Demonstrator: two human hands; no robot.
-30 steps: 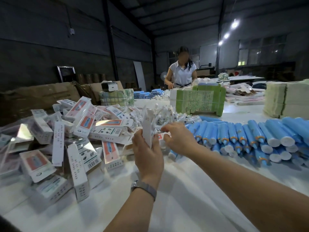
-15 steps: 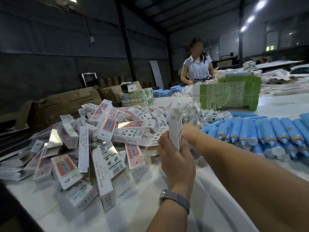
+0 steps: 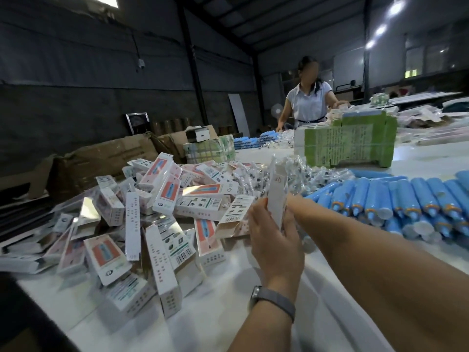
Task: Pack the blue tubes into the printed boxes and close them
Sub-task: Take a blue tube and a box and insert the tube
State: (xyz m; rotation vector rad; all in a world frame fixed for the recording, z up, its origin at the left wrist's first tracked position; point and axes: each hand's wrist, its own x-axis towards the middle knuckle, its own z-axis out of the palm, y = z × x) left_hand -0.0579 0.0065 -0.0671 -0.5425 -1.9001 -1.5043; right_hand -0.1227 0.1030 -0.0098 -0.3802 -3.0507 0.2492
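Above the white tabletop (image 3: 228, 295), centre frame: one narrow white printed cardboard box (image 3: 277, 196) held upright, top flap open, small red mark on its side panel. Whether a tube is inside it cannot be told.

Left hand (image 3: 275, 246) grips the box from below, fingers and thumb curled around its lower half; grey watch band (image 3: 275, 302) on that wrist. Right hand (image 3: 291, 203) sits behind the box, mostly hidden by it; forearm reaches in from lower right. Right grip state: cannot tell.

Blue plastic tubes with orange collars and white caps (image 3: 396, 199) lie in a packed row on the right side of the tabletop, caps toward the camera, near the held box. Loose pile of white printed boxes with red-and-blue panels (image 3: 162, 207) heaped on the left, jumbled at all angles, some with flaps open. Heap of small clear plastic sachets (image 3: 299, 176) between the box pile and the tubes, behind the held box.

Further back: green-and-white bundled stack of flat cartons (image 3: 350, 141) on the tabletop, smaller plaid-patterned bundle (image 3: 209, 149) to its left, brown corrugated cardboard boxes (image 3: 109, 158) off the left edge. Second person in a white short-sleeved top (image 3: 308, 101) stands at the far end, hands on the tabletop. Room is a dark-walled shed, steel roof frame, ceiling lamps (image 3: 380, 30) upper right.
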